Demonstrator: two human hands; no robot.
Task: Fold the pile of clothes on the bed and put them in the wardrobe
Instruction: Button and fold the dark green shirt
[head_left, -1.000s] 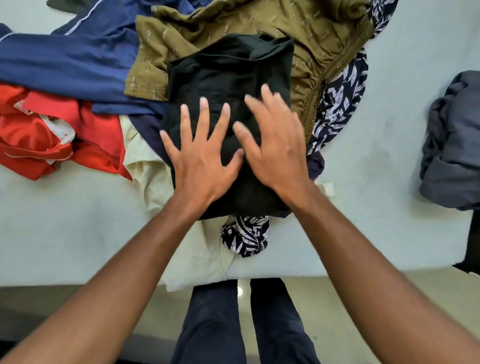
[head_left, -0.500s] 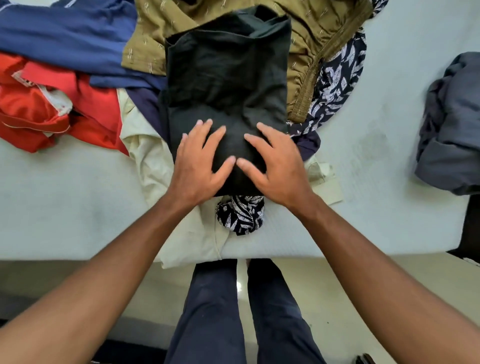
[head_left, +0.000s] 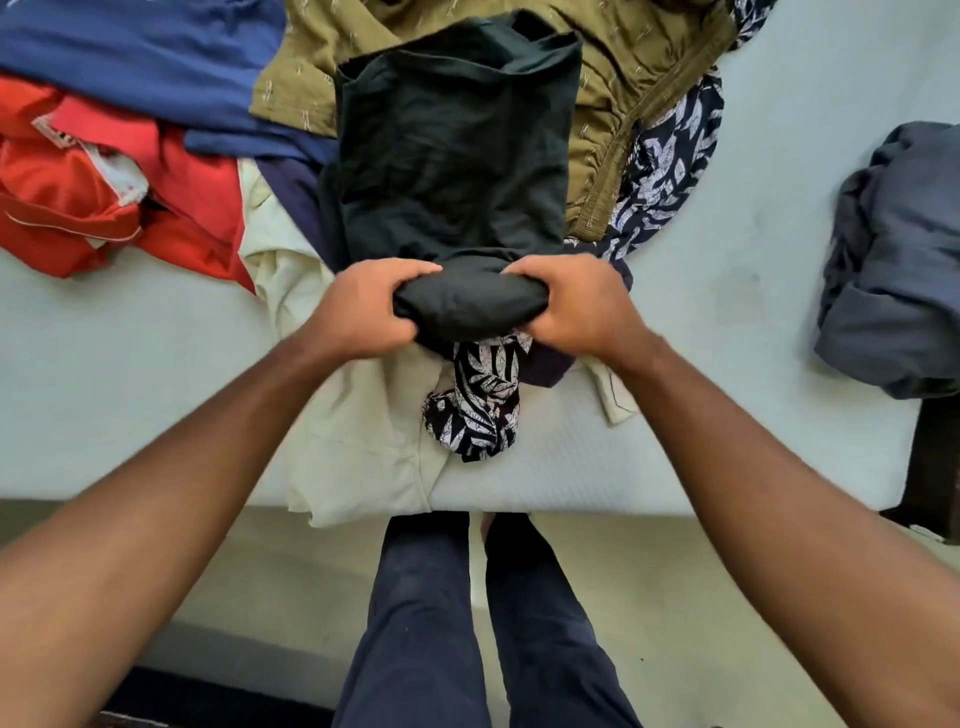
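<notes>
A black garment (head_left: 457, 156) lies lengthwise on top of the clothes pile on the bed (head_left: 130, 374). Its near end is bunched into a thick fold. My left hand (head_left: 363, 306) grips the left side of that fold and my right hand (head_left: 576, 306) grips the right side. Under it lie an olive garment (head_left: 613, 67), a navy leaf-print cloth (head_left: 483, 395), a cream garment (head_left: 358, 441), a blue garment (head_left: 140, 57) and a red one (head_left: 104, 187).
A grey garment (head_left: 898, 260) lies bunched at the bed's right edge. The bed's near edge runs across the frame, with my legs (head_left: 467, 623) standing against it on a pale floor. A dark bed post (head_left: 935, 457) shows at the right.
Both hands slid down the black garment toward me, from lying flat and open on it to closing around its near end, which is now lifted into a fold.
</notes>
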